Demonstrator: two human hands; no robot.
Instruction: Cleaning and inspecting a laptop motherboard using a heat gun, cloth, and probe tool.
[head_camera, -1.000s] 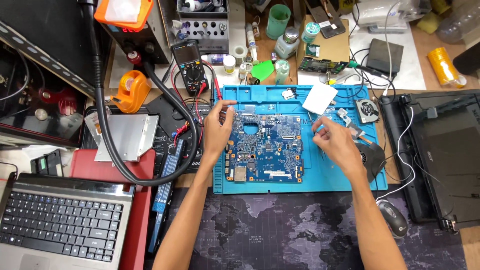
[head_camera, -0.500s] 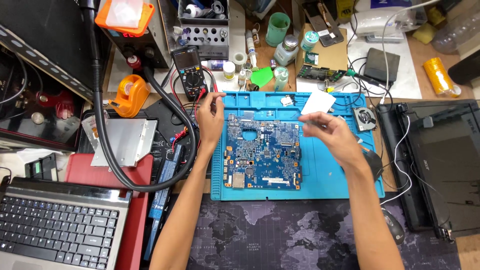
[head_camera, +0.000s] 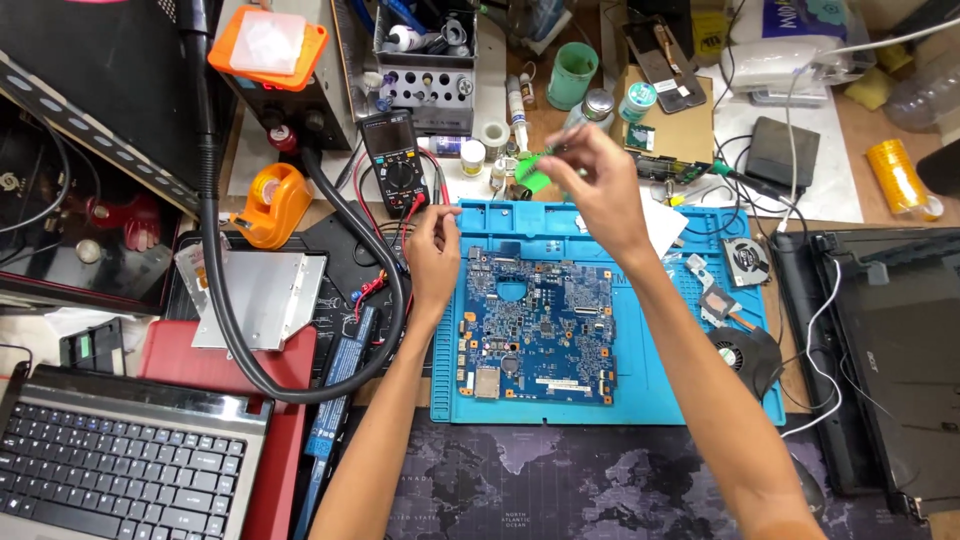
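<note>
Cluttered repair bench, blue silicone mat (head_camera: 660, 385) in the middle. Right hand (head_camera: 600, 190) raised over the mat's far edge, fingers pinched on a small green piece (head_camera: 533, 172). Left hand (head_camera: 432, 255) loosely curled at the left edge of the blue circuit board (head_camera: 538, 335) lying on the mat. Multimeter (head_camera: 397, 160) just beyond, laptop (head_camera: 110, 470) near left.

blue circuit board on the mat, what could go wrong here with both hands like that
The right hand reaches past the mat's far edge among small bottles and a green cup; a sleeve-less forearm sweep could tip them. The left hand rests at the circuit board edge beside the multimeter's red leads, which could snag. Bare fingers might also touch board components.
</note>
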